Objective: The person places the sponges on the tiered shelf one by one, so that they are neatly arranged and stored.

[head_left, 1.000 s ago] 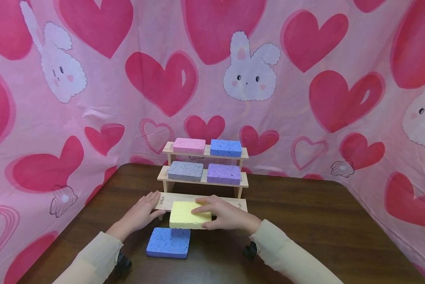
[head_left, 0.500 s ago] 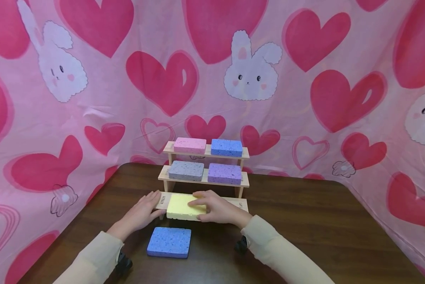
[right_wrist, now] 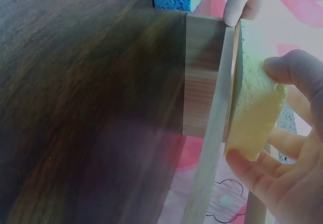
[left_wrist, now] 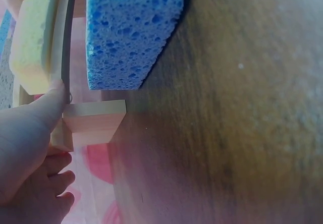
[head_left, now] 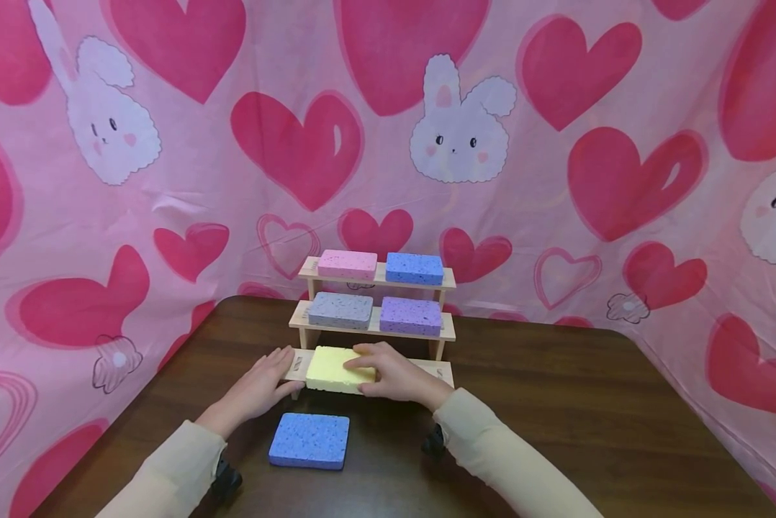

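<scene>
A yellow sponge [head_left: 328, 368] lies flat on the lowest tier of a three-tier wooden stand [head_left: 301, 362], left of the tier's middle. My right hand [head_left: 397, 375] holds the sponge by its right part; in the right wrist view, the thumb and fingers sit at its edges. At the tier's left end, my left hand [head_left: 258, 385] grips the stand. The left wrist view has its thumb [left_wrist: 48, 105] against the board's front edge and the other fingers curled at the end. On the table in front of the stand rests a blue sponge [head_left: 309, 440], apart from both hands.
A grey sponge [head_left: 340, 309] and a purple sponge [head_left: 410, 315] occupy the middle tier. Above them, a pink sponge [head_left: 348, 265] and another blue sponge [head_left: 414, 268] sit on the top tier. A pink heart-and-rabbit cloth [head_left: 388, 180] hangs behind the brown wooden table [head_left: 556, 410].
The right hand has carried the yellow sponge forward from in front of the lowest tier, set it onto the board and pushed it further back. My left hand has stayed in place.
</scene>
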The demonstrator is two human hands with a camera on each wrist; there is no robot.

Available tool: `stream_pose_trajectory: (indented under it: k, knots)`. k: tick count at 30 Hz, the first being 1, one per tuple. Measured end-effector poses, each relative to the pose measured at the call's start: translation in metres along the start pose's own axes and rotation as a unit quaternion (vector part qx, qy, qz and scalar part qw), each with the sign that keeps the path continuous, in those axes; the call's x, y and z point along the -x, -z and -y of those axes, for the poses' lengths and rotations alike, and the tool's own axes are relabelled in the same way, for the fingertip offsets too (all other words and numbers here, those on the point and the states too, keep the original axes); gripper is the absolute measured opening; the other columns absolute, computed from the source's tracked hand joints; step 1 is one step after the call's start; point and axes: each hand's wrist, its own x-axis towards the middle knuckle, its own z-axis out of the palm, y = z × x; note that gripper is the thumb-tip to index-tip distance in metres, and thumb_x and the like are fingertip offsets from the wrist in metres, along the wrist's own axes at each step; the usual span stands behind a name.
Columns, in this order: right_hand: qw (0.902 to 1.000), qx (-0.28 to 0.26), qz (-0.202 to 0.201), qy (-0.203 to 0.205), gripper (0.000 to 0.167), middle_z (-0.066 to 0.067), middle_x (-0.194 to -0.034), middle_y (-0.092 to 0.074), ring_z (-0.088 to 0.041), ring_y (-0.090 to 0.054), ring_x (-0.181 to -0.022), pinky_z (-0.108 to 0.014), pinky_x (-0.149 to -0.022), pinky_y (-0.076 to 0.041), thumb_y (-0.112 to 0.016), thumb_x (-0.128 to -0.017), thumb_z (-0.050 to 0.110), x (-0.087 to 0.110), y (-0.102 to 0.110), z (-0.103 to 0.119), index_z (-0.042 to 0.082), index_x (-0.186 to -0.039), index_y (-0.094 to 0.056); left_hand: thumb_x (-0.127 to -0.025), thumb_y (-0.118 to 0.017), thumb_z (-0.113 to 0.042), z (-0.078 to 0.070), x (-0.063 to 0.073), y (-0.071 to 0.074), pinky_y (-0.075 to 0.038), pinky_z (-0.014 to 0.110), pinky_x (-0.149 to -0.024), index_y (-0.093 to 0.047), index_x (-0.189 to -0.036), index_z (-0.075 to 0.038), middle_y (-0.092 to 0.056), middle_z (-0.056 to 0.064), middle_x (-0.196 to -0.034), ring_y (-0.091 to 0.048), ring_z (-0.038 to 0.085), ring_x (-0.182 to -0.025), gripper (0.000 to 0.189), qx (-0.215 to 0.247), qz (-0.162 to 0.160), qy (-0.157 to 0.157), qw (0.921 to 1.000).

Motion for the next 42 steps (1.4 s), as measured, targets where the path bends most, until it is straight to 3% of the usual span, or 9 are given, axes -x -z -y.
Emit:
stream_pose_trajectory:
  k: [15, 32, 42]
  knots:
    - [0.9985, -0.028, 0.008, -0.047, 0.041, -0.008, -0.141, -0.040, -0.022, -0.036, -0.126, -0.037, -0.103, -0.032, -0.064, -0.087, 0.020, -0.006, -0.006, -0.003, 0.017, -0.127, -0.058, -0.085, -0.066, -0.030, 0.001, 0.000, 0.000, -0.021, 0.054, -0.104, -0.035, -0.137, 0.009, -0.034, 0.027, -0.139, -0.026, 0.044, -0.129, 0.072, 0.007, 0.004, 0.003, 1.0000]
    - [0.9998, 0.005, 0.001, -0.022, 0.040, -0.012, -0.140, -0.040, -0.025, -0.036, -0.127, -0.037, -0.104, -0.030, -0.062, -0.088, 0.018, -0.012, -0.010, 0.000, 0.013, -0.127, -0.057, -0.084, -0.067, -0.027, 0.000, 0.002, 0.001, -0.020, 0.054, -0.105, -0.036, -0.135, 0.010, -0.034, 0.028, -0.139, -0.026, 0.044, -0.129, 0.071, 0.000, -0.002, -0.010, 1.0000]
    - [0.9993, -0.009, 0.004, -0.035, 0.041, -0.011, -0.141, -0.039, -0.024, -0.035, -0.127, -0.037, -0.103, -0.031, -0.062, -0.088, 0.019, -0.016, -0.012, 0.001, 0.016, -0.129, -0.056, -0.083, -0.068, -0.028, 0.001, 0.001, -0.001, -0.020, 0.053, -0.105, -0.034, -0.137, 0.009, -0.033, 0.027, -0.140, -0.024, 0.043, -0.130, 0.074, 0.006, 0.006, 0.003, 1.0000]
